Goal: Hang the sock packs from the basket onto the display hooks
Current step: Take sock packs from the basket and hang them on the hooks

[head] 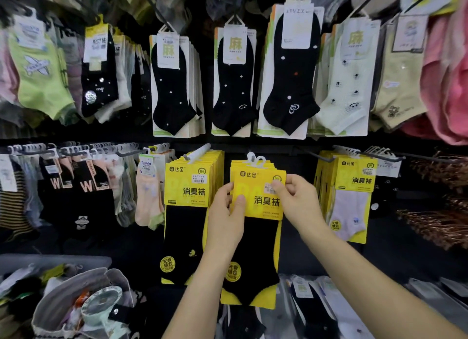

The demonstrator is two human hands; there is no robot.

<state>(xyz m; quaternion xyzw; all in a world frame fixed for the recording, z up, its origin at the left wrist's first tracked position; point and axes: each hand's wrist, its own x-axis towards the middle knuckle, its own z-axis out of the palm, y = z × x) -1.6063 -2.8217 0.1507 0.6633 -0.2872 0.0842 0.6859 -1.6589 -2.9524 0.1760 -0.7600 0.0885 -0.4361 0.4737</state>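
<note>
A sock pack [258, 227] with a yellow card and black socks is held up in front of the lower display row, its white hangers at the top near a hook I cannot see clearly. My left hand [226, 217] grips the card's left edge with the thumb across its front. My right hand [296, 199] pinches the card's upper right corner. Several more yellow packs seem stacked behind the front one. A full hook of matching yellow packs [188, 186] hangs just to the left. The basket [54, 261] sits at the lower left.
Another hook of yellow packs with pale socks [353, 194] hangs to the right. Above, a row of black socks [235, 80] and pale socks fills the upper hooks. Bagged socks [311, 303] lie on the shelf below. Dried brown stems [435, 212] stick out at far right.
</note>
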